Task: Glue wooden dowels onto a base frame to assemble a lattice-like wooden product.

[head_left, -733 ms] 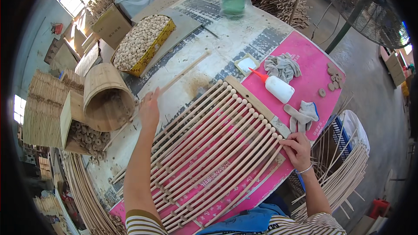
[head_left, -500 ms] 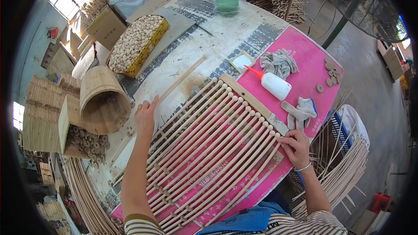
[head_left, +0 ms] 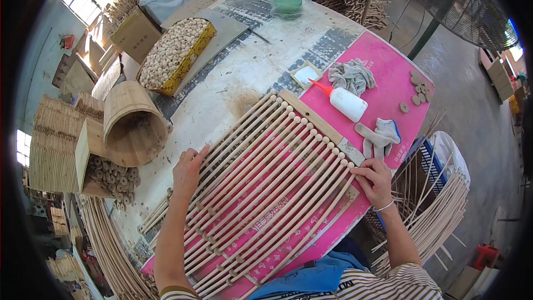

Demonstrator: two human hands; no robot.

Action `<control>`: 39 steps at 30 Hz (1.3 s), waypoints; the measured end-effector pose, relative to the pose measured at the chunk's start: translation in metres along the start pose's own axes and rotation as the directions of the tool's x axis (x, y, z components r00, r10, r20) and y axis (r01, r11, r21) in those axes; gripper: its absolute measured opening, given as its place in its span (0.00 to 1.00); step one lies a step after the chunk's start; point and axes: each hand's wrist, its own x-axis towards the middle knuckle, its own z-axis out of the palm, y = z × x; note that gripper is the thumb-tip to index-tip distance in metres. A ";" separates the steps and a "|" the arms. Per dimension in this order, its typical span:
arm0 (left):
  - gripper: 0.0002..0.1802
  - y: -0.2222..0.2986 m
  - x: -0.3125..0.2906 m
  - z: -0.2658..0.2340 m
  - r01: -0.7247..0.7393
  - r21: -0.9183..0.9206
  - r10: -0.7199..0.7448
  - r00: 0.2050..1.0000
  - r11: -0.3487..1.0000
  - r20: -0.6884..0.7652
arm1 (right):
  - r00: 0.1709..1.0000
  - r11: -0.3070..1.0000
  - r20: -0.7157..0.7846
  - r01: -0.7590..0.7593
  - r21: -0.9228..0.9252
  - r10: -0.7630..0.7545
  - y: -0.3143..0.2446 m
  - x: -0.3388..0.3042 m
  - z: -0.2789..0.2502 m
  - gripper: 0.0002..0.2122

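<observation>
A row of slim wooden dowels (head_left: 261, 169) lies slantwise across the table, most tipped with a small round wooden bead at the far end and some with ring-shaped discs near the other end. My left hand (head_left: 187, 172) is at the row's left edge, its thumb and fingertips closed on the outermost dowel (head_left: 236, 128). At the row's right side, my right hand (head_left: 373, 180) pinches the bead end of the last dowel (head_left: 336, 205). A wooden strip (head_left: 311, 116) runs along the beaded ends.
A white glue bottle with a red nozzle (head_left: 348, 104), grey gloves (head_left: 383, 138) and wooden discs (head_left: 419, 89) lie on the pink sheet. A yellow box of beads (head_left: 175, 53), a wooden bucket (head_left: 130, 125) and a disc box (head_left: 91, 158) stand left. More dowels (head_left: 433, 225) fill a crate at right.
The loose dowel in my left hand has come right and down, from apart on the table to alongside the row. My right hand stays at the last beaded end.
</observation>
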 end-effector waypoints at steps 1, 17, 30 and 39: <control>0.28 0.004 0.000 0.000 -0.015 -0.024 0.015 1.000 1.000 0.001 | 1.000 1.000 0.000 -0.004 -0.005 0.004 0.001 -0.001 -0.001 0.11; 0.22 0.020 -0.027 0.026 0.169 -0.261 -0.209 0.969 0.950 -0.133 | 1.000 1.000 -0.001 0.002 0.015 -0.002 0.002 -0.010 -0.007 0.17; 0.24 0.023 -0.026 0.042 0.143 -0.175 -0.188 0.944 0.974 -0.271 | 0.666 0.883 0.596 0.432 0.185 -0.450 -0.102 -0.028 0.041 0.41; 0.24 0.029 -0.030 0.043 0.233 -0.201 -0.272 0.942 0.952 -0.198 | 0.786 0.932 0.506 0.339 0.128 -0.355 -0.119 -0.043 0.069 0.35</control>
